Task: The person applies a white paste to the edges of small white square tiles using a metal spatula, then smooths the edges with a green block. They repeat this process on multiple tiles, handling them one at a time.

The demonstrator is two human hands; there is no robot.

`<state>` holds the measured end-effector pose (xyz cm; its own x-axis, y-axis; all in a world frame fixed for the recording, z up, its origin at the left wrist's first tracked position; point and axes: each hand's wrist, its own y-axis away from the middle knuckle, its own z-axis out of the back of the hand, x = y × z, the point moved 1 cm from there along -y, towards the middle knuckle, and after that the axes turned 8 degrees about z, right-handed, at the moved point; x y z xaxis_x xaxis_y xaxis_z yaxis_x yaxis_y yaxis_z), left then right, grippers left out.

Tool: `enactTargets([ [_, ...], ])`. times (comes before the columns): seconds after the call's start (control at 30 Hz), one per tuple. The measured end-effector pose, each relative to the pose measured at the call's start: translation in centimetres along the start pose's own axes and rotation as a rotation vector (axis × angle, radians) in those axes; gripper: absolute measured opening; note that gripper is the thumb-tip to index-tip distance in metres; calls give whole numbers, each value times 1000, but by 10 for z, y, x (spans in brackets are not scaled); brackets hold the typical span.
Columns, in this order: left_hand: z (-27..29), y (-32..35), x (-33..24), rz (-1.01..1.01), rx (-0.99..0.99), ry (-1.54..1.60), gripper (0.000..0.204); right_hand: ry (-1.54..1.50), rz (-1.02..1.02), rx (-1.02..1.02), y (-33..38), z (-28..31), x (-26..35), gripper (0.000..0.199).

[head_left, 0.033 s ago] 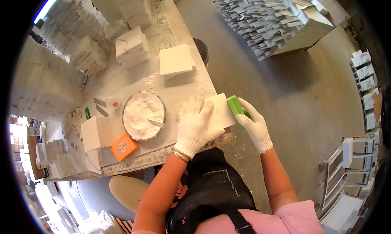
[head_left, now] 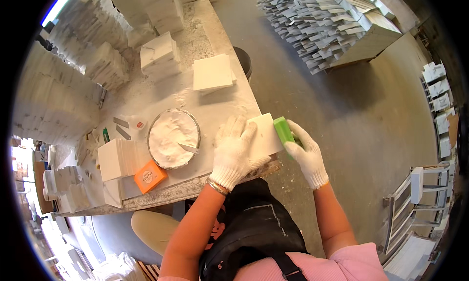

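Observation:
A white square tile point(head_left: 266, 132) lies at the front right corner of the dusty stone worktable point(head_left: 205, 102), jutting a little over its edge. My left hand point(head_left: 233, 151), in a white knit glove, presses flat on the tile's left part with fingers spread. My right hand point(head_left: 308, 156), also gloved, grips a green rectangular block point(head_left: 282, 129) held against the tile's right edge.
A round metal bowl of white paste point(head_left: 171, 137) with a blade in it stands left of my hands. Near it are an orange box point(head_left: 150, 176), white tile stacks point(head_left: 212, 73) point(head_left: 117, 159) and a black bucket point(head_left: 243, 61). Stacked tiles point(head_left: 322, 27) fill the floor at back right.

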<state>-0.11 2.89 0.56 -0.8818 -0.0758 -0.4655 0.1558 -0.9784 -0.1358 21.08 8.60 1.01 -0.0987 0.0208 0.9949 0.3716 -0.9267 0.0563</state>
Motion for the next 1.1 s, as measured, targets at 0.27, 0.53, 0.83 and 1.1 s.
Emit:
enactTargets([
  [0.27,0,-2,-1,-44,-64,-6,82,225,87,-21,-18,19,-57,61],
  [0.53,21,19,-28,207,121,-56,91,-393,-182,-236,20,7,-36,68],
  [0.83,3,16,-9,-117,-11,-91,96,-236,-24,-294,14,-32,-20,72],
  [1.1,-2,14,-6,-167,10,-21,90,-142,-26,-334,10,-35,-15,75],
])
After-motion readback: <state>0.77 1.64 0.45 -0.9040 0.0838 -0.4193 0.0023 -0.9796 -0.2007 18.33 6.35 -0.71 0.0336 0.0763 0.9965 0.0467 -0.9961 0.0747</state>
